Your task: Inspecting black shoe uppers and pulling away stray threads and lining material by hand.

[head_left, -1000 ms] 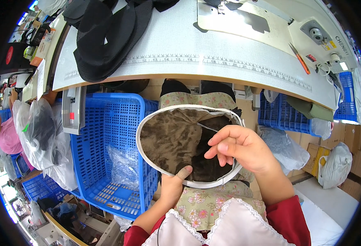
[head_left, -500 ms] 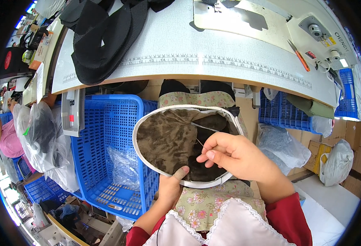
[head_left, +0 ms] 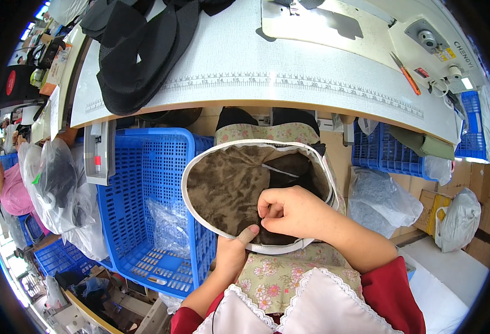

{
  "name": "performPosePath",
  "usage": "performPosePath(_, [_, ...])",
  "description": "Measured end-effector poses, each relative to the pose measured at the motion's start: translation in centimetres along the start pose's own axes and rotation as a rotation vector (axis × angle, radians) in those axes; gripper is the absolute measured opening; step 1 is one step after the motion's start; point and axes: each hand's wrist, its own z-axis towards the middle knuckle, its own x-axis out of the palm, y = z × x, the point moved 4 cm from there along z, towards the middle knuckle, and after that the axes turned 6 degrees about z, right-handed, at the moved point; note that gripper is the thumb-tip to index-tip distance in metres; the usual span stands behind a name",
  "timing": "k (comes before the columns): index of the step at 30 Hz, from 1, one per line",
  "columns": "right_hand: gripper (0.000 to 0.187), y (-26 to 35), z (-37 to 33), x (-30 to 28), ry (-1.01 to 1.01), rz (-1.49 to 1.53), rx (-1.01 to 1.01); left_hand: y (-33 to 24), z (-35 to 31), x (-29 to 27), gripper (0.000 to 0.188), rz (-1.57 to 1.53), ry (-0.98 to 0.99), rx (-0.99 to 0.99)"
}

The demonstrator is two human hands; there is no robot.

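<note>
The blue basket stands on the floor to the left of the fabric piece, below the counter's front edge. Its walls are an open plastic lattice, and inside it lies a crumpled clear plastic bag against the wall nearest the fabric piece; the rest of its slotted bottom shows bare. A second blue basket sits to the right of the fabric piece, under the counter, with clear plastic bags bunched in front of it. Further left of the first basket hang more clear bags holding dark things.

The fabric piece is a rounded oval of brown plush with a mottled, velvety nap, bordered all round by a pale, off-white binding. It is held up over the person's lap, just beneath the counter edge, facing the camera. A darker, nearly black patch fills its right part, and a thin pale thread crosses that patch.

The left hand grips the lower rim of the fabric piece from below, thumb pressed flat on the plush. The right hand rests on the lower right of the piece, fingers curled in and pinched narrowly together on the plush near the left thumb.

On the counter above the fabric piece lie black fabric pieces.
</note>
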Motion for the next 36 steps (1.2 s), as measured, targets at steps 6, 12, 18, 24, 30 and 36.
performPosePath(6, [0.014,0.4,0.6,-0.4,0.047,-0.184,0.001,-0.1,0.1,0.1,0.047,0.054,-0.003,0.011])
performPosePath(12, [0.016,1.0,1.8,0.1,0.089,-0.332,0.027,-0.2,0.0,0.2,0.046,0.113,-0.009,0.019])
performPosePath(18, [0.013,1.1,3.1,0.8,0.125,-0.37,0.046,-1.3,-0.2,0.8,0.046,0.244,-0.027,0.023])
performPosePath(24, [0.014,1.1,3.5,1.4,0.069,-0.487,-0.031,-1.9,0.1,1.3,0.045,0.226,-0.077,0.122])
performPosePath(30, [0.015,3.0,2.8,-0.4,0.019,-0.553,-0.138,-1.5,0.2,0.7,0.042,0.29,-0.128,0.133])
performPosePath(36, [0.007,1.3,0.3,0.8,0.077,-0.853,-0.423,-1.2,0.0,1.2,0.045,0.313,-0.1,0.1])
